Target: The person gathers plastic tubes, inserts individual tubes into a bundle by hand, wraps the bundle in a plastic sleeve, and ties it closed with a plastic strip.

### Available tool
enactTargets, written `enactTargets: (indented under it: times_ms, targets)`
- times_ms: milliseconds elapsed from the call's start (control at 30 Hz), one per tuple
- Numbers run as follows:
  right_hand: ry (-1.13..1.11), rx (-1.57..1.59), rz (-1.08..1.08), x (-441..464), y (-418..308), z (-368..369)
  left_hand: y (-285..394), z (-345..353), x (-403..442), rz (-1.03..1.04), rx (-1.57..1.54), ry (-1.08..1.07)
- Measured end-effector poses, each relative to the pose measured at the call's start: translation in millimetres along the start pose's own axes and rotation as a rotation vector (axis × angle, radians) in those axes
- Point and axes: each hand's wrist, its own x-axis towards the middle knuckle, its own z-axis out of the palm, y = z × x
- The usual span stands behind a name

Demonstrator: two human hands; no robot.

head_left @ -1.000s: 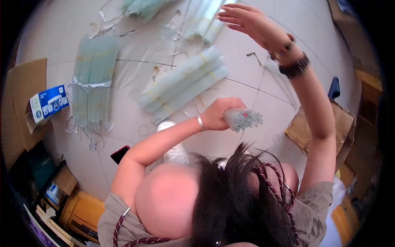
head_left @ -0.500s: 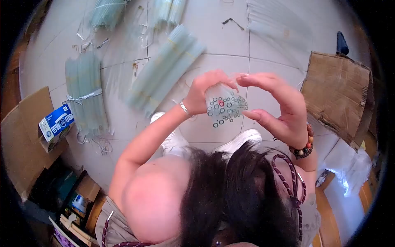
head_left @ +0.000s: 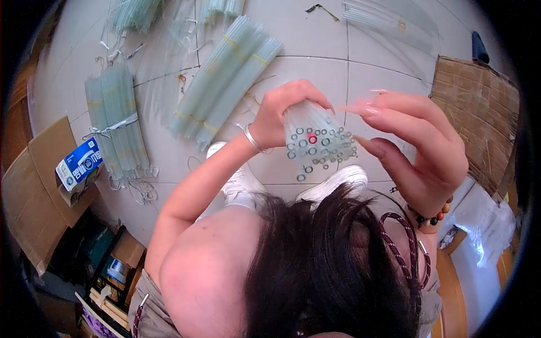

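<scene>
My left hand, with a silver bangle at the wrist, is wrapped round a bundle of clear thin tubes. The open round ends of the tubes face up toward the camera, and one of them is red. Just to the right of the bundle is my right hand, its fingers and thumb curved and apart, with nothing between them. The fingertips are close to the tube ends; whether they touch cannot be made out. A beaded bracelet circles the right wrist.
Banded tube bundles lie on the tiled floor ahead. Another bundle, tied with a white strip, is at the left. Beside it are a blue and white box and cardboard. A flattened carton and plastic are at the right.
My right hand came down from the upper right to beside the bundle, then moved slightly right. The tube ends have tilted toward the camera in my left hand. The view has shifted.
</scene>
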Motion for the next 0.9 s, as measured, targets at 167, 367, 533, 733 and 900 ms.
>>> enactTargets:
  times_ms: [167,367,533,733,900]
  targets:
    - [-0.094,-0.057,-0.044,8.2,-5.0,-7.3,1.1,-2.7,2.4,-0.029,-0.034,-0.001]
    - [-0.141,-0.266,-0.011,16.3,-21.2,-0.2,1.4,-0.3,3.6,-0.056,-0.069,0.024]
    - [-0.175,-0.345,-0.005,21.2,-25.5,0.6,3.2,-1.2,3.7,-0.081,-0.028,0.027]
    - [-0.176,-0.404,-0.038,23.2,-25.0,6.6,0.9,0.1,2.2,-0.054,0.001,0.031]
    - [-0.129,-0.497,-0.118,19.1,-23.6,11.8,3.2,0.7,2.8,-0.056,0.001,0.04]
